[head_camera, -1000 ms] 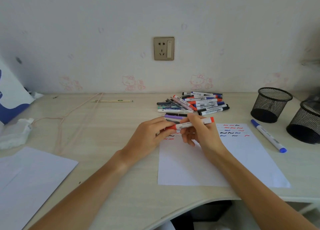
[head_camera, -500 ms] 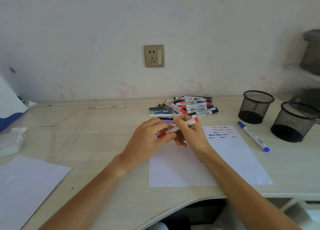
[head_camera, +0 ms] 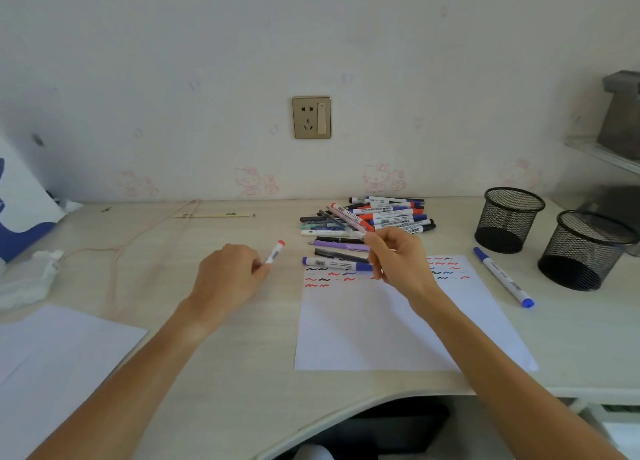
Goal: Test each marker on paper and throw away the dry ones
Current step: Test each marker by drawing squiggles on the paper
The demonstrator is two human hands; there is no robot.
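My left hand (head_camera: 230, 276) holds a capped white marker with a red cap (head_camera: 275, 251), raised over the desk to the left of the test paper (head_camera: 381, 328). The paper carries red, black and blue squiggles along its top. My right hand (head_camera: 398, 262) hovers over the paper's upper edge, its fingertips pinched on the near end of a thin grey pen (head_camera: 341, 224) that lies in the marker pile (head_camera: 391, 213). A blue-capped marker (head_camera: 334, 263) and a purple pen (head_camera: 341, 245) lie just left of that hand.
Two black mesh cups (head_camera: 509, 217) (head_camera: 585, 248) stand at the right, and a blue marker (head_camera: 502, 276) lies beside them. A second paper sheet (head_camera: 52, 355), a crumpled tissue (head_camera: 27, 279) and a pink cord (head_camera: 117, 251) are at the left. The desk's front edge curves inward.
Both hands held the red marker together over the paper. Now my left hand has carried it off to the left alone, and my right hand has moved to the pile.
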